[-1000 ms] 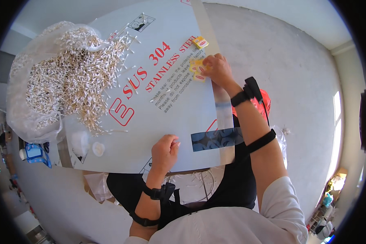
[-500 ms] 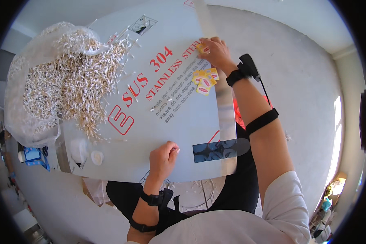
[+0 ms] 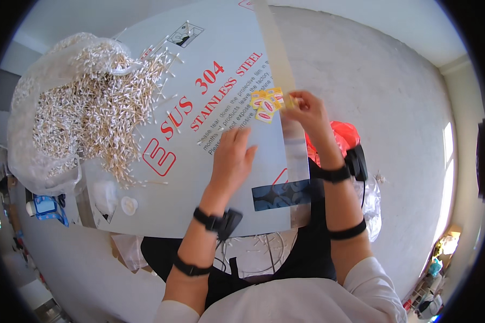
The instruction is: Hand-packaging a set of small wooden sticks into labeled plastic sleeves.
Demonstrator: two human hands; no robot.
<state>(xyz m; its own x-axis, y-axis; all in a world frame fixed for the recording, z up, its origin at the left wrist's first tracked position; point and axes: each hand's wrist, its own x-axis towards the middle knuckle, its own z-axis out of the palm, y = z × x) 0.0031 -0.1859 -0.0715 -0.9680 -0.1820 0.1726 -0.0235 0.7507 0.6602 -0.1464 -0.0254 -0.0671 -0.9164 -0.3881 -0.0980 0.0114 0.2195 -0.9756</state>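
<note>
Plastic bag [image 3: 129, 250], clear and slumped, sits low beside your left knee, below the table edge; you cannot tell what is in it. To your right, another clear bag [image 3: 373, 215] lies past your forearm, and a red bag [image 3: 346, 135] shows on both sides of that forearm, its contents hidden. On the table [image 3: 210, 202], farther left, a big clear bag [image 3: 24, 161] lies wide open, heaped with cotton swabs [image 3: 121, 118] that spill out of its mouth in a loose pile toward the middle.

The yellow cards [image 3: 265, 110], printed in red, lie overlapping in a small cluster near the table's right edge. They are just beyond your left fingertips and just left of your right fingertips.

Your left hand [image 3: 233, 156] is palm down with its fingers loosely stretched and thumb spread; you show nothing held there, and whether its fingertips touch the tabletop you cannot tell. Slightly farther off, your right hand [image 3: 309, 110] pinches a small yellow piece [image 3: 291, 103] between thumb and bent fingers, partly covered by them, at the table's right edge.
</note>
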